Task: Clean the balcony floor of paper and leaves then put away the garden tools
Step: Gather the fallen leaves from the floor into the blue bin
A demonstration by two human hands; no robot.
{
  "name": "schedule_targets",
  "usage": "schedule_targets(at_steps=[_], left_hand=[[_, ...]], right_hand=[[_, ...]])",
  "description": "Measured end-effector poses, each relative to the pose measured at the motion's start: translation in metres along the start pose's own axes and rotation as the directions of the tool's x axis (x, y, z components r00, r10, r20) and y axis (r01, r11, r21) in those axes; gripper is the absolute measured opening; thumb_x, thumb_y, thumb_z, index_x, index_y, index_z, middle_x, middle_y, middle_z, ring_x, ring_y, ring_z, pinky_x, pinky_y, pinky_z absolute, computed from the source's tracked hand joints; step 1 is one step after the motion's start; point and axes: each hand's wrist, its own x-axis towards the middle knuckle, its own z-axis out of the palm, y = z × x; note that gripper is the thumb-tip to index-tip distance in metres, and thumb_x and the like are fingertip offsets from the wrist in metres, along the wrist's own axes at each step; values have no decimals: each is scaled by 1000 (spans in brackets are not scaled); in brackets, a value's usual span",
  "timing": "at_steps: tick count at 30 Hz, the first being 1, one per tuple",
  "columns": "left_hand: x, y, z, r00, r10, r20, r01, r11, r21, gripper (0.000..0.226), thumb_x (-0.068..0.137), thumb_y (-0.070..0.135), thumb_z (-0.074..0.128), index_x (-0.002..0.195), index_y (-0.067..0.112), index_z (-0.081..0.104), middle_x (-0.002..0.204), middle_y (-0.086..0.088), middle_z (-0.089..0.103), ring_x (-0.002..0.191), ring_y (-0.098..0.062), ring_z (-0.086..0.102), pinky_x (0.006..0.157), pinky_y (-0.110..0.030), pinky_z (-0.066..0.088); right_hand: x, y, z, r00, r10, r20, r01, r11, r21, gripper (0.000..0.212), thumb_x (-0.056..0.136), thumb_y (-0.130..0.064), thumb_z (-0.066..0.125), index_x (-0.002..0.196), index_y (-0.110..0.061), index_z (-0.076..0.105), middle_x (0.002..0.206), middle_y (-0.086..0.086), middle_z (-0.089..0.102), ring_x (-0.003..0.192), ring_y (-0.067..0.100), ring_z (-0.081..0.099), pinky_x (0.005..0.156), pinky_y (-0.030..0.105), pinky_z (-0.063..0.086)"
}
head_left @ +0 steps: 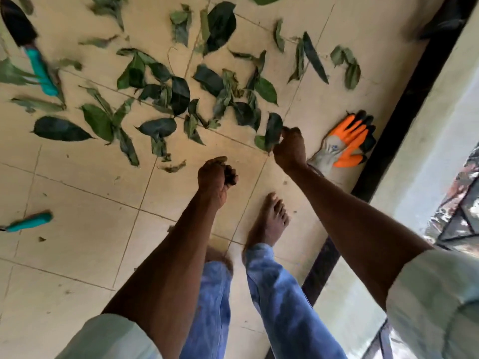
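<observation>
Right hand (289, 149) fingers curled, pinching a dark green leaf (273, 130) at its lower edge, leaf sticks up and to the left of the fingertips. Left hand (216, 177) closed in a loose fist; something dark shows between the curled fingers (230, 176), probably leaf scraps, can't tell for sure. Most of the scattered leaves (160, 99) lie on the tiled floor (77, 203) beyond both hands, spread out ahead and to the left of the fingers, the nearest ones just past the right fingertips. A few small crumbs and bits (173, 167) sit just ahead of the left fist. Orange and grey work gloves (347, 141) lie on the floor just right of the right hand, close to the wrist, not held. Black trowel with teal handle (28, 45) lies far left and ahead of the hands, among leaves. A second teal-handled tool (29, 222) pokes in at the left edge, well apart from the left hand, head out of view. No paper visible, so can't say if that part is done or just out of view. Judgement: early in the job, hand-picking leaves has started, tiles near the feet look mostly picked over, the bulk of the leaves is left, and both tools plus gloves are not yet put away. No bin or bag in view.
</observation>
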Motion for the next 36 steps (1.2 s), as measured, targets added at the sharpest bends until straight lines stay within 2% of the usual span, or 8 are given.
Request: schedule_targets(at_steps=[4, 7, 14, 18, 23, 26, 33, 36], left_hand=[[23, -15, 7, 999, -13, 32, 12, 999, 49, 28, 98, -2, 29, 94, 9, 55, 66, -10, 47, 52, -20, 48, 42, -25, 39], [32, -23, 5, 999, -24, 24, 23, 998, 59, 29, 98, -3, 29, 94, 9, 55, 68, -11, 47, 54, -21, 49, 42, -25, 39], [27, -26, -10, 999, -36, 18, 34, 994, 102, 29, 95, -7, 32, 97, 10, 56, 74, -11, 51, 59, -20, 52, 49, -31, 43], [25, -20, -13, 999, -33, 12, 32, 994, 106, 27, 95, -6, 34, 99, 9, 57, 77, -12, 52, 60, -20, 53, 49, -30, 46], [32, -15, -18, 999, -23, 32, 21, 998, 58, 27, 96, -5, 34, 98, 9, 57, 76, -10, 53, 61, -20, 55, 52, -31, 48], [37, -15, -23, 999, -15, 36, 13, 999, 52, 25, 97, -2, 35, 99, 10, 58, 77, -10, 54, 61, -20, 56, 54, -31, 49], [41, -19, -39, 999, -23, 25, 23, 1000, 6, 25, 97, -1, 35, 98, 10, 57, 77, -10, 53, 61, -20, 55, 55, -32, 48], [41, -16, -46, 999, -34, 12, 34, 999, -23, 24, 97, -1, 35, 100, 10, 57, 78, -11, 53, 62, -20, 55, 55, -31, 48]], right_hand=[[42, 13, 18, 954, -259, 148, 294, 905, -308, 63, 86, -17, 63, 143, -12, 36, 143, 17, 30, 122, 38, 39, 96, 48, 47], [51, 29, 33, 917, -357, 179, 399, 821, -408, 53, 88, -12, 61, 138, -5, 44, 142, 20, 35, 122, 40, 40, 97, 47, 47], [22, 36, 17, 980, -59, -188, 74, 995, 74, 16, 88, -5, 59, 102, -5, 69, 100, 11, 70, 86, 22, 62, 67, 20, 39], [0, 32, 17, 990, 40, -137, 0, 958, 287, 12, 83, -2, 66, 94, -7, 66, 85, 2, 68, 75, 14, 62, 57, 19, 47], [1, 33, 51, 991, -134, 10, 134, 989, -68, 15, 82, -15, 70, 96, -13, 73, 123, 11, 50, 113, 28, 46, 87, 30, 40], [-4, 30, 69, 929, -318, 190, 366, 869, -333, 23, 83, -15, 69, 106, -18, 71, 148, 10, 28, 131, 32, 30, 102, 42, 37], [-26, 40, 91, 678, -582, 450, 735, 508, -450, 32, 82, -1, 64, 114, -4, 65, 127, 20, 53, 116, 36, 52, 84, 44, 55], [-25, 31, 87, 815, -434, 384, 564, 745, -357, 38, 92, -2, 49, 130, -5, 49, 120, 19, 56, 109, 34, 54, 85, 46, 52]])
